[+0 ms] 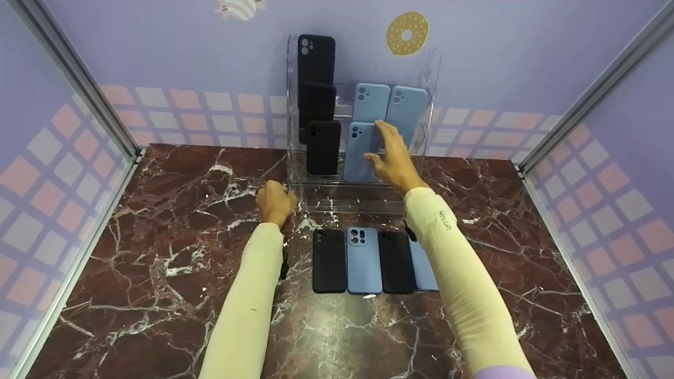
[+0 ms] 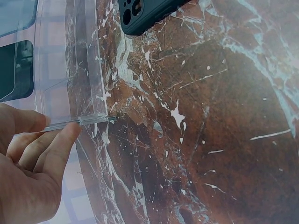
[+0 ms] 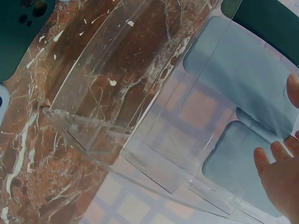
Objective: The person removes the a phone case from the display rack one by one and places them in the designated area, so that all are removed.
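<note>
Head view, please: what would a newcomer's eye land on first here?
A clear acrylic rack at the back of the marble table holds black and blue phone cases. The right hand touches the lowest blue case; the left hand steadies the rack's base.

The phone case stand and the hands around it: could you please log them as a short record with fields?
stand: clear acrylic stand at the back of the marble table
cases on stand: black cases at left, blue cases at right
cases on table: row of four, black and blue alternating
left hand: holds the stand's base corner
right hand: touches the lower blue case
</note>
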The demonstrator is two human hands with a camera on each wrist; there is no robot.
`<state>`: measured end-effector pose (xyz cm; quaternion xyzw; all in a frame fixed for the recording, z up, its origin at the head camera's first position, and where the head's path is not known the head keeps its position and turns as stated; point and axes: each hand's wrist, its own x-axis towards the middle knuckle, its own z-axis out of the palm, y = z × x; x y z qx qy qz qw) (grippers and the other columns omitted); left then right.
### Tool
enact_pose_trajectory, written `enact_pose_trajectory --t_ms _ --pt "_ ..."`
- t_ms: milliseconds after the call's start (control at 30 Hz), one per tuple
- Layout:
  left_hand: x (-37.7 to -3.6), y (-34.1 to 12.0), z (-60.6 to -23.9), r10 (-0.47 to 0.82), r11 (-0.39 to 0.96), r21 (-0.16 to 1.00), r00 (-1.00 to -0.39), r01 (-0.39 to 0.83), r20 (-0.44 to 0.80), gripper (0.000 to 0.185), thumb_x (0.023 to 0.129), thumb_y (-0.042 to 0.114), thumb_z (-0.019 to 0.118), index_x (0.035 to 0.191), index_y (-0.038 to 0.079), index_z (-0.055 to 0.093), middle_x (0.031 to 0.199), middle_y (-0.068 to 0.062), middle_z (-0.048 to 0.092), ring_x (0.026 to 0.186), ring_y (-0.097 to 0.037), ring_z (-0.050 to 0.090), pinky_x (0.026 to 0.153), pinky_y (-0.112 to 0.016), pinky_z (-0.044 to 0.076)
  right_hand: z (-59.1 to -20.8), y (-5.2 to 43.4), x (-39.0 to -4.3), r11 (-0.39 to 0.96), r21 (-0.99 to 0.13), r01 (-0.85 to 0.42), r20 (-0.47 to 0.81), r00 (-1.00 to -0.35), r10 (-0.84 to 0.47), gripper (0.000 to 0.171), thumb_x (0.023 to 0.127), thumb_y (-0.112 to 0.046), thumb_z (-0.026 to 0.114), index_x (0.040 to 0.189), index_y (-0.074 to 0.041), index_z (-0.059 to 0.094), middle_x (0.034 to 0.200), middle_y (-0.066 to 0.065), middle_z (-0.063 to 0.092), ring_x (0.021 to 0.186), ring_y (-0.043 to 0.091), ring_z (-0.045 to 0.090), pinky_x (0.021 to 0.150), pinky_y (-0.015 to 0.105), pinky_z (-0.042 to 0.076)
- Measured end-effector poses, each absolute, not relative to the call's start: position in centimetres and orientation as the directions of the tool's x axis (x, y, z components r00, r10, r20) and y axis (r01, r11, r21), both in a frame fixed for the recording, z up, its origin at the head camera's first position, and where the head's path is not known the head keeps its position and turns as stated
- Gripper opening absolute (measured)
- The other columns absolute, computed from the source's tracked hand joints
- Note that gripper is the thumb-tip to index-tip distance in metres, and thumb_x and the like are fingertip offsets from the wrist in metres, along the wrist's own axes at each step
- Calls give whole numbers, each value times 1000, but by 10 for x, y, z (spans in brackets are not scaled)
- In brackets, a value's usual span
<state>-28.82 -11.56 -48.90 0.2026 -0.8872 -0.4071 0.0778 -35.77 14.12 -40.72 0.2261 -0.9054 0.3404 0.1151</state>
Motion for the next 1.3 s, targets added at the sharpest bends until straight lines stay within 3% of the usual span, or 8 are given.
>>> enact_pose_trajectory --t_ms 267,567,767,967,1300 --pt "-288 -116 -489 -434 576 759 -901 -303 -30 15 85 12 68 94 4 78 103 -20 75 102 -45 68 89 -54 53 -414 139 -360 600 -570 -561 538 -807 -244 51 94 0 67 141 11 50 137 25 51 129 34 51 114 34 34" --pt "-288 -115 -489 -431 586 751 -902 -304 -28 13 84 10 66 85 5 78 98 -20 75 97 -45 69 87 -54 53 -419 138 -361 486 -684 -544 606 -795 -37 26 91 3 71 116 8 70 112 21 64 104 32 68 89 33 56" --pt "-288 -115 -489 -423 604 744 -906 -286 -5 15 84 10 64 76 6 76 90 -19 75 92 -44 70 86 -54 53 -420 140 -362 491 -725 -483 590 -803 81 16 87 1 76 102 3 76 99 16 73 92 29 73 82 32 55" --pt "-288 -117 -489 -418 615 738 -908 -277 8 14 84 10 65 82 4 77 95 -20 75 97 -45 70 89 -54 52 -418 139 -360 453 -764 -460 561 -820 114 12 85 3 77 96 5 76 93 17 76 83 27 72 72 21 53" --pt "-289 -116 -489 -422 593 747 -906 -299 -27 15 84 11 67 92 3 78 101 -23 74 100 -45 69 90 -53 53 -409 142 -353 399 -766 -503 590 -798 125 11 83 8 76 93 7 74 90 17 74 81 22 69 77 23 52"
